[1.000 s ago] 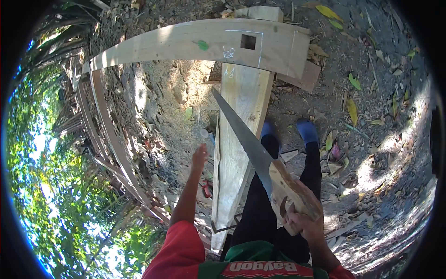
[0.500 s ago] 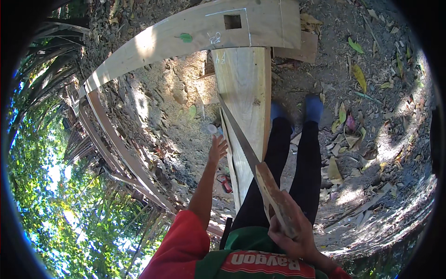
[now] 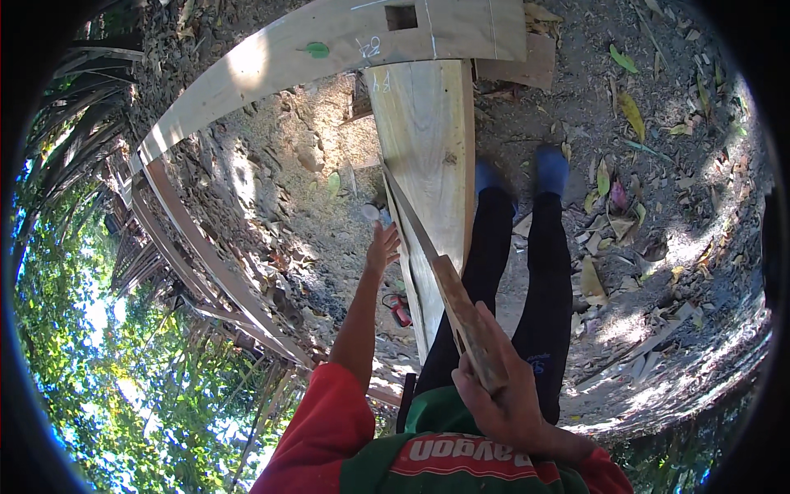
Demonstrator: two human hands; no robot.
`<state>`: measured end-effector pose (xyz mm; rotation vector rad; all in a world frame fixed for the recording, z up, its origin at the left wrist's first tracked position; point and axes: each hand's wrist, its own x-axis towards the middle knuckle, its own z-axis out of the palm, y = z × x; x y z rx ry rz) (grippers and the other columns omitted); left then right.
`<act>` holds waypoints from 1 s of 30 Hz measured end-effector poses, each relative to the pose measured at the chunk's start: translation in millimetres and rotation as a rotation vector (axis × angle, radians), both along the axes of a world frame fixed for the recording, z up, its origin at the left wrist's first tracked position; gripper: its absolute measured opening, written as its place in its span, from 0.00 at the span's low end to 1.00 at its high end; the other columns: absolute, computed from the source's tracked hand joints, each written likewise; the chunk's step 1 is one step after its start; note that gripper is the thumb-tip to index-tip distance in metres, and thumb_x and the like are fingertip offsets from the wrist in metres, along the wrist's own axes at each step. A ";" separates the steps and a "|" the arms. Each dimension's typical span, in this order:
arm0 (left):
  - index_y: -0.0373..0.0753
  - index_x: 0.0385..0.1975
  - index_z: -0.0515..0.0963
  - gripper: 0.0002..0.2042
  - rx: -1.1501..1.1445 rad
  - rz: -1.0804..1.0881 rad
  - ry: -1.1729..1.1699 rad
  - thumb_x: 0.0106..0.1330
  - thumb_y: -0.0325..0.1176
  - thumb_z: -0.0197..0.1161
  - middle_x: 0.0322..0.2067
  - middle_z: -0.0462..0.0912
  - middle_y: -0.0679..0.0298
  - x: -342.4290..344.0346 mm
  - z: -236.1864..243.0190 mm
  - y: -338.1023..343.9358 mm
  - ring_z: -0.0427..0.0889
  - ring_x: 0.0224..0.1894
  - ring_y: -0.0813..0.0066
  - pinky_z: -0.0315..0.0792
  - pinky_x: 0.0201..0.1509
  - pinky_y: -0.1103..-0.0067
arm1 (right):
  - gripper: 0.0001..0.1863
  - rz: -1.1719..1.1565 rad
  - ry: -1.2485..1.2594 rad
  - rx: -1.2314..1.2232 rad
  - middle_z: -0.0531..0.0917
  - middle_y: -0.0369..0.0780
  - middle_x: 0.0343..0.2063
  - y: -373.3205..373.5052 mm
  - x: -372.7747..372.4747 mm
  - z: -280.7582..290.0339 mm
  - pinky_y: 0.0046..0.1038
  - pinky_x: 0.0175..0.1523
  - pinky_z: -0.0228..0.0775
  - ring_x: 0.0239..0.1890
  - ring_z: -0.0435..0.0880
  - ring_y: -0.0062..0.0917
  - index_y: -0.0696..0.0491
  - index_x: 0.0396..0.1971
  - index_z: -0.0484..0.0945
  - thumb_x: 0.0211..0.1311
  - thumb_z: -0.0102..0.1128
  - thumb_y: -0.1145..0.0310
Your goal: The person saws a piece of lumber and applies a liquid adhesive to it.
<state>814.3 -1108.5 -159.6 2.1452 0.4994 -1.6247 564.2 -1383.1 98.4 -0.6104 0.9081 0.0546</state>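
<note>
Left hand (image 3: 381, 250) moved nearer plank (image 3: 432, 156), fingers (image 3: 392, 242) spread

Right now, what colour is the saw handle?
The saw handle is light wood-brown with darker brown patches, seen best in the head view.

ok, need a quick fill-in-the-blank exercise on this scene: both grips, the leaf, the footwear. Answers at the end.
1. The right grip holds the saw by its ____.
2. The left grip, with its digits spread, holds ____.
3. The leaf lying on the curved board is ____ in colour.
4. The footwear on both feet is ____ in colour.

Missing words: handle; nothing; green; blue.
</note>
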 end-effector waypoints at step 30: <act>0.42 0.70 0.62 0.45 -0.004 -0.064 -0.007 0.65 0.75 0.31 0.67 0.66 0.53 4.0 3.1 -11.3 0.64 0.70 0.56 0.56 0.70 0.56 | 0.32 -0.018 0.096 -0.314 0.84 0.50 0.34 23.2 -0.3 -14.5 0.27 0.38 0.75 0.32 0.86 0.25 0.61 0.66 0.62 0.61 0.59 0.74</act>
